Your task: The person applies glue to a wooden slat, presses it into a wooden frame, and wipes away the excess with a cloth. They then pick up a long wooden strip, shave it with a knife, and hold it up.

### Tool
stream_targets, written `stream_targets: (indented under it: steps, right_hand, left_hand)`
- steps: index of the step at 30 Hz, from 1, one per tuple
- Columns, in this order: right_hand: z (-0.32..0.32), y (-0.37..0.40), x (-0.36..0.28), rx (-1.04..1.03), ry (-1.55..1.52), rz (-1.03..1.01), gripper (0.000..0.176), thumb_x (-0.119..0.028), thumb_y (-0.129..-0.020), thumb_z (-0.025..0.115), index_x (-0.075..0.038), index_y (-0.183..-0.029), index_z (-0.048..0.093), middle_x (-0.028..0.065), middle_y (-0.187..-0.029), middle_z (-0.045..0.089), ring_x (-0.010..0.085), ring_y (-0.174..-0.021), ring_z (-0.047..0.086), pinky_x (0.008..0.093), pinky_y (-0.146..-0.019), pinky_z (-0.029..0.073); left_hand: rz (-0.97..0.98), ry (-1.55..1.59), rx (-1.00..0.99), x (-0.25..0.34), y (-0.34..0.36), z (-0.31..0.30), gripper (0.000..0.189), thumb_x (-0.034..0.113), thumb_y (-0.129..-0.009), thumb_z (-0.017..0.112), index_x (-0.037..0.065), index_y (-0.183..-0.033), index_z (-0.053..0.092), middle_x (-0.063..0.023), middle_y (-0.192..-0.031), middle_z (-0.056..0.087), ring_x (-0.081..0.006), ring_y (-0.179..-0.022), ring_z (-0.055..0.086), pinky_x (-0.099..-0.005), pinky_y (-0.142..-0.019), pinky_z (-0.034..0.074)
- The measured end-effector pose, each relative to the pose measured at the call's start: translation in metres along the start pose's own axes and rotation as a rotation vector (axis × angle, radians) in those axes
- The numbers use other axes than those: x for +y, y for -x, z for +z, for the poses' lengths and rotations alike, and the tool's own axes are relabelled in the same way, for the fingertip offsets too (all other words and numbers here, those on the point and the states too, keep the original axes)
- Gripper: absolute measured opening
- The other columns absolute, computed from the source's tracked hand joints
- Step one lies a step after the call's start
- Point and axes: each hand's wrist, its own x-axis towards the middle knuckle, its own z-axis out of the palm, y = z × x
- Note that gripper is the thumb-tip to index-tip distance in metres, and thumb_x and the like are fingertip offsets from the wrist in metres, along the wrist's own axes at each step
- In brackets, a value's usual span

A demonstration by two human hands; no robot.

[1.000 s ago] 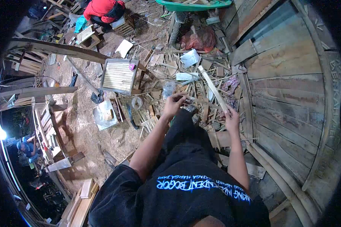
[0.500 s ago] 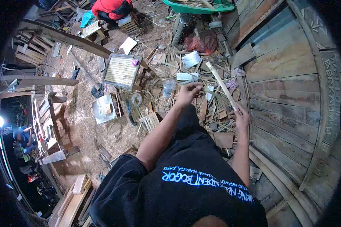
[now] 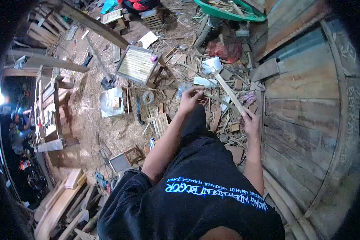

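Observation:
My right hand (image 3: 251,123) is closed around the lower end of a long pale wooden strip (image 3: 230,93), which slants up and to the left. My left hand (image 3: 191,101) is at the left, its fingers curled in a pinch. From its fingertips a thin greenish-grey strip (image 3: 221,101) runs toward the wooden one; its material is too blurred to name. Scrap sticks and offcuts lie on the ground beneath both hands.
A slatted panel on a stand (image 3: 137,66) is ahead to the left. A green wheelbarrow (image 3: 232,11) holds scraps at the top. A plank wall (image 3: 298,112) rises close on my right. Stacked boards (image 3: 62,200) lie lower left. Other people (image 3: 22,122) are at the far left and top.
My view has shifted, moving the surroundings slightly. Both hands have come a little lower, and the wooden strip has dropped with the right hand, still gripped.

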Motion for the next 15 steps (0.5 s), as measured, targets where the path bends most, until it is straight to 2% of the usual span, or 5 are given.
stream_targets:
  steps: [3, 4, 8, 14, 15]
  right_hand:
    - [0.022, -0.012, -0.026, -0.100, 0.090, -0.064, 0.030, -0.013, -0.095, 0.064, -0.002, -0.124, 0.065, 0.0010, -0.084, 0.067, 0.0069, -0.071, 0.059, 0.0221, -0.061, 0.048]
    - [0.024, -0.026, -0.018, -0.159, 0.182, -0.142, 0.031, -0.009, -0.093, 0.064, 0.002, -0.122, 0.065, 0.0095, -0.109, 0.069, 0.0172, -0.099, 0.063, 0.0282, -0.088, 0.048]
    - [0.061, -0.044, -0.050, -0.273, 0.287, 0.004, 0.028, -0.009, -0.093, 0.064, 0.001, -0.119, 0.067, 0.0109, -0.109, 0.070, 0.0157, -0.100, 0.063, 0.0292, -0.091, 0.047]
    - [0.138, -0.077, -0.097, -0.486, 0.440, -0.069, 0.033, -0.014, -0.093, 0.067, -0.002, -0.123, 0.066, 0.0125, -0.113, 0.071, 0.0172, -0.104, 0.063, 0.0306, -0.096, 0.045]
    - [0.153, -0.083, -0.104, -0.515, 0.457, -0.074, 0.034, -0.016, -0.092, 0.068, -0.002, -0.123, 0.066, 0.0139, -0.114, 0.071, 0.0192, -0.107, 0.064, 0.0322, -0.098, 0.044]
  left_hand:
    - [0.030, 0.043, 0.054, 0.003, 0.006, -0.024, 0.028, 0.013, -0.099, 0.058, -0.001, -0.123, 0.061, -0.0129, -0.097, 0.070, -0.0215, -0.082, 0.071, -0.0341, -0.072, 0.058]
    - [0.064, 0.044, 0.075, 0.008, 0.011, -0.031, 0.027, 0.011, -0.099, 0.058, 0.000, -0.123, 0.062, -0.0134, -0.098, 0.070, -0.0214, -0.082, 0.071, -0.0342, -0.072, 0.059]
    - [0.103, 0.053, 0.164, 0.015, 0.026, -0.065, 0.028, 0.009, -0.099, 0.056, 0.004, -0.125, 0.063, -0.0112, -0.097, 0.070, -0.0185, -0.082, 0.070, -0.0316, -0.071, 0.058]
    - [0.157, 0.028, 0.377, 0.029, 0.049, -0.118, 0.031, 0.012, -0.098, 0.058, 0.006, -0.128, 0.061, -0.0093, -0.098, 0.071, -0.0173, -0.082, 0.071, -0.0293, -0.068, 0.057]
    - [0.122, 0.037, 0.398, 0.032, 0.053, -0.131, 0.032, 0.016, -0.096, 0.063, 0.011, -0.128, 0.064, -0.0050, -0.101, 0.069, -0.0128, -0.086, 0.066, -0.0296, -0.079, 0.054]
